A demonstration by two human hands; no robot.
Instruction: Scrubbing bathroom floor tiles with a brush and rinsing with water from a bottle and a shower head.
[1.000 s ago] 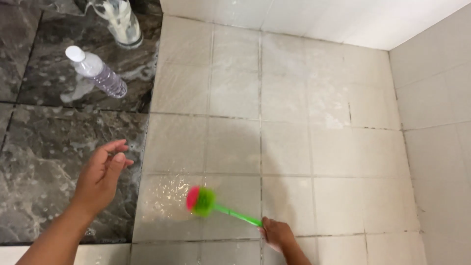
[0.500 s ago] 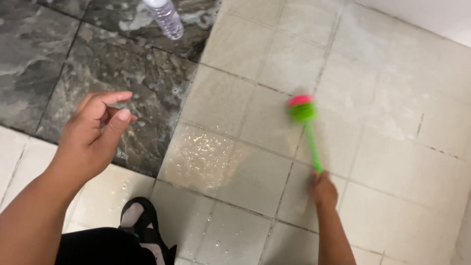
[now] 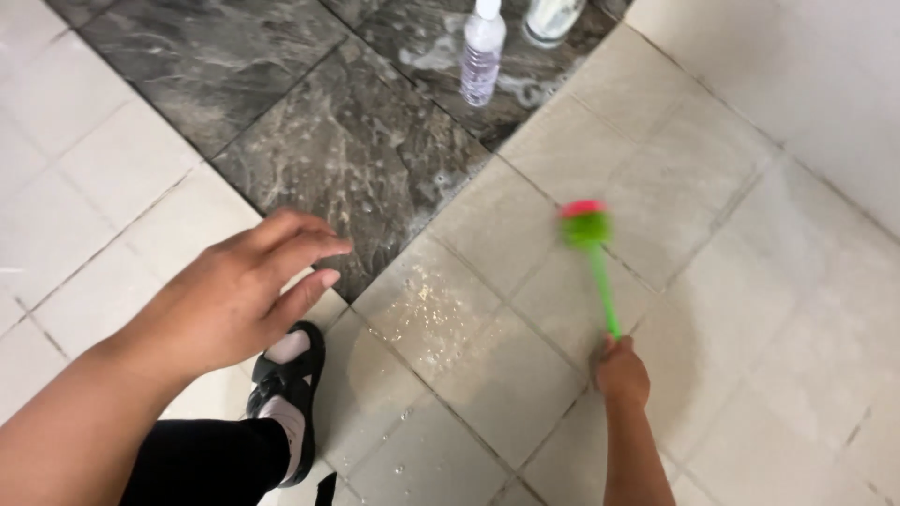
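Nearest the camera, left hand (image 3: 230,300): held free in the air above the floor, fingers loosely spread and slightly curled, gripping nothing.
Foot (image 3: 286,389): just below that hand, in a white sock and black sandal, planted where pale tile meets dark tile.
Right hand (image 3: 622,373): wrapped tight round the lower end of the brush handle.
Scrub brush (image 3: 591,253): thin green handle running up from the right hand to a round green and pink head (blurred), which sits on a pale floor (image 3: 750,309) tile.
Wet patch (image 3: 427,314): glistening droplets on the pale tiles between the two hands.
Step in hand: scrubbing the wet floor, as I judge it.
Next move: likely steady downward pressure and a firm grip.
Farther off, bottle (image 3: 482,56): clear plastic, white cap, upright on the dark marbled tiles.
Farthest, container (image 3: 551,19): beside the bottle, cut off by the frame edge.
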